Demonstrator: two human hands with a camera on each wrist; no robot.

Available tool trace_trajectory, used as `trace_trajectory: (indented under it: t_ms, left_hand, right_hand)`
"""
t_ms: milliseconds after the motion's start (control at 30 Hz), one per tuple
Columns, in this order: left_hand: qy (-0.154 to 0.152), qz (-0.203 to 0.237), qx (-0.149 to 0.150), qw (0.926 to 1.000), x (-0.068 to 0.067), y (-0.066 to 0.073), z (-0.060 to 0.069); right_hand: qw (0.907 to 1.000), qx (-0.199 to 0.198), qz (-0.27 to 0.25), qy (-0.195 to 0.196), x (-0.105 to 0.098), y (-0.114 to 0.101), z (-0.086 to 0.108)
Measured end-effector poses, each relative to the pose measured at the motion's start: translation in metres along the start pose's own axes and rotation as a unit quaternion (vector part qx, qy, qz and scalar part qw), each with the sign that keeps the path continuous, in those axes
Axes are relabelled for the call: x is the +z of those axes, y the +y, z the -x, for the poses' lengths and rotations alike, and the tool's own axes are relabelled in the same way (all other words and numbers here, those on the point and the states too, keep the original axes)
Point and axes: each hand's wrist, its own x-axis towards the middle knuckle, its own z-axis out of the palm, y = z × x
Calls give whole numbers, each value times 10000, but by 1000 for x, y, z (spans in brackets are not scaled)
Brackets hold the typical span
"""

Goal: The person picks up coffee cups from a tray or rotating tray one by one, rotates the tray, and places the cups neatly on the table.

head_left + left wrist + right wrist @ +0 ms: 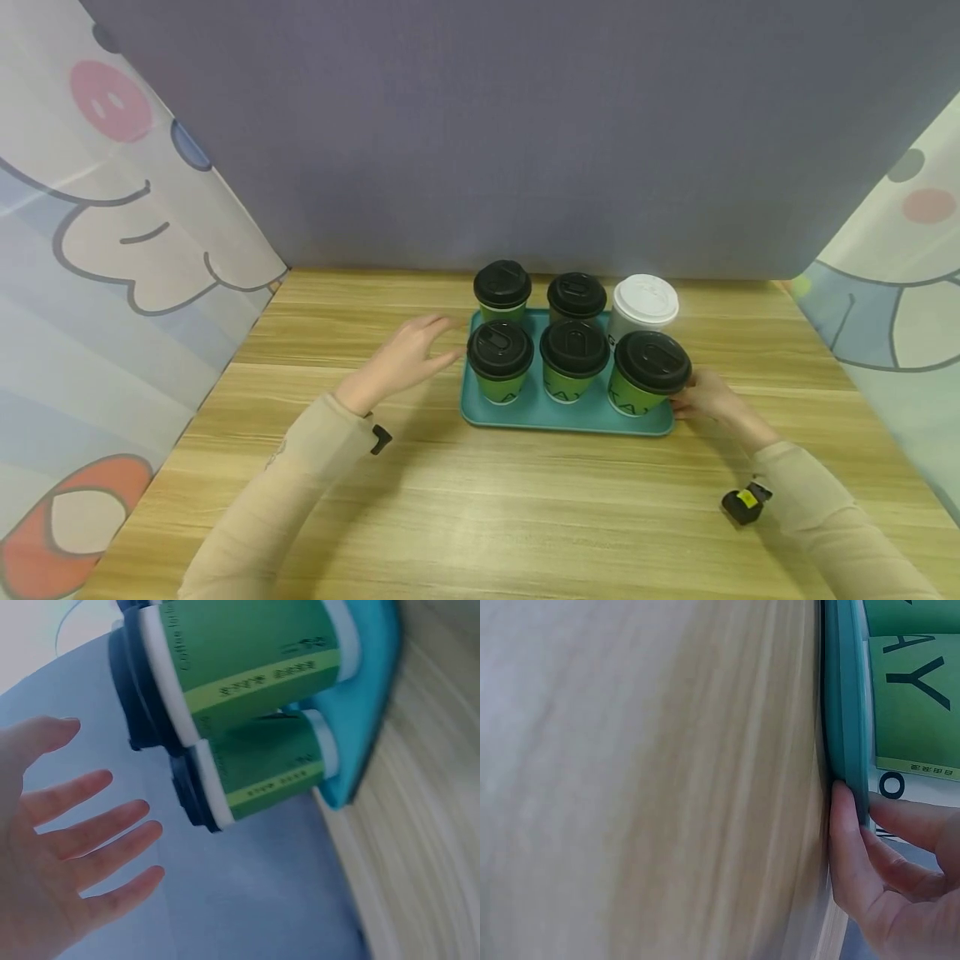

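A teal tray on the table holds several lidded paper coffee cups in two rows. Green cups with black lids, such as the front-left coffee cup, make up most of them. At the back right stands a white coffee cup with a white lid. My right hand grips the tray's right edge; the right wrist view shows thumb and fingers on either side of the rim. My left hand hovers left of the tray, its fingers spread and apart from the cups in the left wrist view.
The wooden table extends in front of the tray and to both sides. Behind it rises a grey wall. Cartoon-printed curtains hang at the left and right.
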Motion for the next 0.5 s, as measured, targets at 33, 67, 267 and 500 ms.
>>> trace_trajectory:
  t_ms: [33,67,267,500]
  left_hand:
    - [-53,-4,8,10000,-1,2,-2]
    - [-108,-5,18,9999,-2,4,-5]
    - [-502,-15,45,9987,-5,17,-19]
    - [-922,-119,191,9955,-1,27,-33]
  right_hand:
    - [10000,-4,38,-4,0,0,0]
    - [10000,13,53,18,0,0,0]
    - [9999,-19,142,43,1,-1,0]
    - [9998,-11,188,-21,1,-2,1]
